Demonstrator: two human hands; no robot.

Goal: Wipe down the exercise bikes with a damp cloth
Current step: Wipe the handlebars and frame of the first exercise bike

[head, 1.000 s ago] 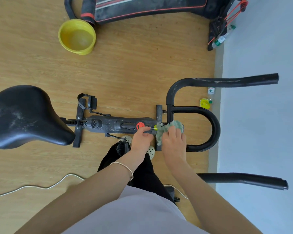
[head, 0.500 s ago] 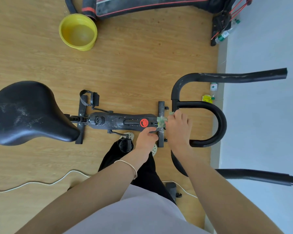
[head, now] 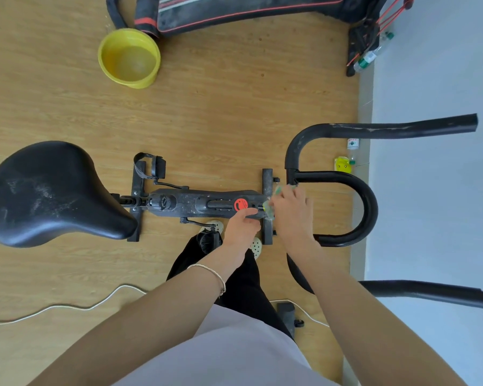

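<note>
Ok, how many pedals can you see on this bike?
2. The strapped pedal is on the frame's far side; the near pedal sits by the person's leg, partly hidden.

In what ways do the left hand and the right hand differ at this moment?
The left hand grips the frame by its edge; the right hand presses the cloth against the frame's front end. The left hand is sharp; the right hand is blurred, so its fingers cannot be read. The left wrist wears a bracelet; the right wrist is bare. Both hands lie close together, near the handlebar.
</note>
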